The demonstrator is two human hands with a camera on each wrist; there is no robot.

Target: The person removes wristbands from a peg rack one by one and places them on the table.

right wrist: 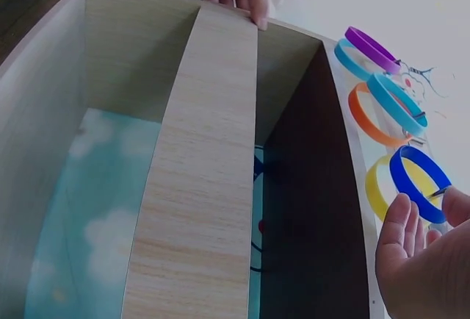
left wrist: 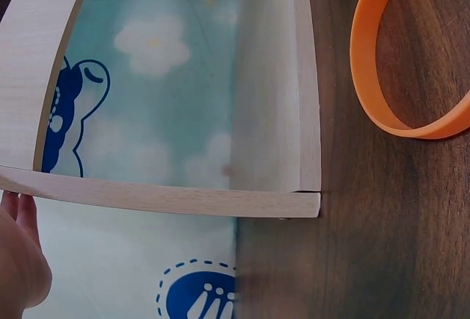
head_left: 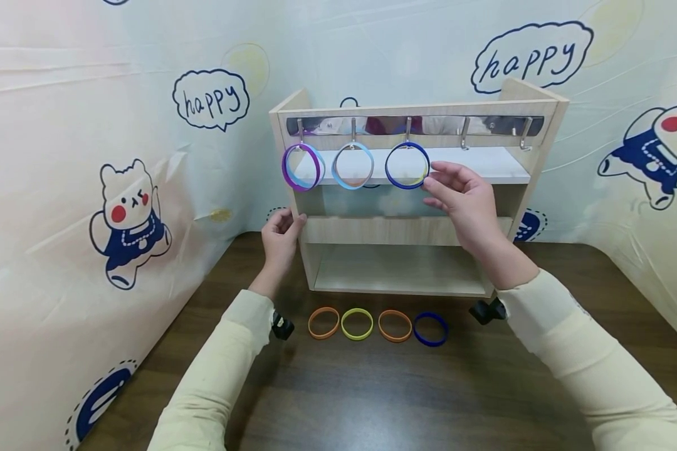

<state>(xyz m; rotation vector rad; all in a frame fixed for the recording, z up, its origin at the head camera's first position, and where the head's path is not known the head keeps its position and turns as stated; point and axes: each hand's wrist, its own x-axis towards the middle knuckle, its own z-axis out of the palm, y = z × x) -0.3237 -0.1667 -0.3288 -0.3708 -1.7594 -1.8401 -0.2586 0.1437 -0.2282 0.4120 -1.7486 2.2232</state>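
My left hand [head_left: 282, 235] holds the left side panel of a pale wooden rack [head_left: 380, 232], thumb at its front edge, fingers against the outer face. My right hand [head_left: 465, 197] is at the right side of a dark blue wristband [head_left: 392, 178], fingertips right at its rim. This band hangs from the third hook, in front of a yellow wristband [right wrist: 376, 190]. In the right wrist view, its thumb and straight fingers stand apart around the band's edge. A light blue wristband [right wrist: 396, 106] hangs before an orange one [right wrist: 360, 117]. On the leftmost hook, a purple wristband [right wrist: 373, 51] hangs before another light blue one.
Two more hooks [head_left: 466, 134] are on the metal strip to the right. In front of the rack, a row of several wristbands lies on the dark wooden table [head_left: 361, 394]: orange [head_left: 311, 329], yellow [head_left: 344, 329], orange and dark blue [head_left: 431, 343]. Printed cloth [head_left: 146, 113] hangs behind.
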